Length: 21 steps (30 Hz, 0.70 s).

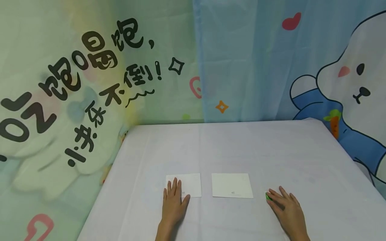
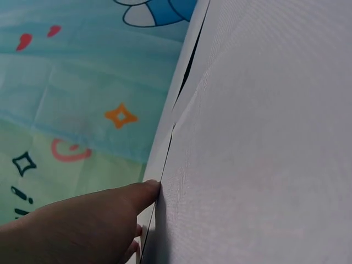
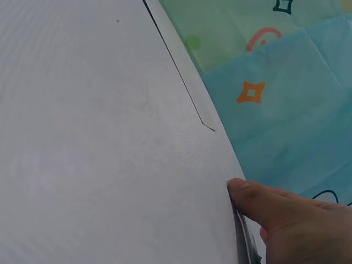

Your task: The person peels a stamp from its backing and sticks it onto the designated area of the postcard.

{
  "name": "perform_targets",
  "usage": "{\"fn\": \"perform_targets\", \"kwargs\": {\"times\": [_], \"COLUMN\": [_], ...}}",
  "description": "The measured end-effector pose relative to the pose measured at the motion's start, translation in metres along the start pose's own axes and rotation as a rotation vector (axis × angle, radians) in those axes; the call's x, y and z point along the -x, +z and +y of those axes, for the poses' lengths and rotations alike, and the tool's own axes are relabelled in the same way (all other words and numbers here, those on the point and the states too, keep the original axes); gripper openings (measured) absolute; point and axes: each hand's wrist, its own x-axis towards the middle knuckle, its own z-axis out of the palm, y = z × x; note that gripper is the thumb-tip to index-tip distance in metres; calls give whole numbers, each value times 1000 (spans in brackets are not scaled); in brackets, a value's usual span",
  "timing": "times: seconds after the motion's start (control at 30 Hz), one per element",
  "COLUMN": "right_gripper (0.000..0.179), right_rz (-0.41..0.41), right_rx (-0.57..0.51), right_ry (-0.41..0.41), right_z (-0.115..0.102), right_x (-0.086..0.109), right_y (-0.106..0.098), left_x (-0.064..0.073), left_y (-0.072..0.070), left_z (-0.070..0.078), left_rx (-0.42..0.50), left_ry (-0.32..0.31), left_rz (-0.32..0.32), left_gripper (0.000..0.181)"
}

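Two pale cards lie side by side on the table. My left hand (image 1: 174, 206) rests over the lower left of the left card (image 1: 193, 184), fingers straight and thumb out to the side. Small dark marks show near the lower edge of the right card (image 1: 232, 185), which no hand touches. To the right of it, my right hand (image 1: 288, 214) pinches a small green thing (image 1: 268, 196) between thumb and forefinger; its kind cannot be made out. In the wrist views the left thumb (image 2: 144, 192) and right thumb (image 3: 247, 195) show near the tabletop, the other fingers mostly hidden.
A white cloth (image 1: 241, 147) covers the table, with some creases in it. Behind and to the left hangs a printed curtain (image 1: 169, 100) in green and blue with black lettering. A white bear figure (image 1: 343, 83) is printed at the right.
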Motion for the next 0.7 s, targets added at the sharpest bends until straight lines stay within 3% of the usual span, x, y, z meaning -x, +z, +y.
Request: {"fn": "perform_targets", "kwargs": {"times": [0.3, 0.7], "right_gripper": [23, 19], "right_rz": [75, 125], "right_rx": [24, 74], "right_ry": [-69, -110], "right_z": [0, -4], "right_x": [2, 3], "right_y": [0, 2], "left_x": [1, 1], "left_y": [-4, -6], "left_z": [6, 8], "left_rx": [-21, -4], "left_ry": [-24, -21], "left_rz": [-37, -32], "left_gripper": [66, 65]}}
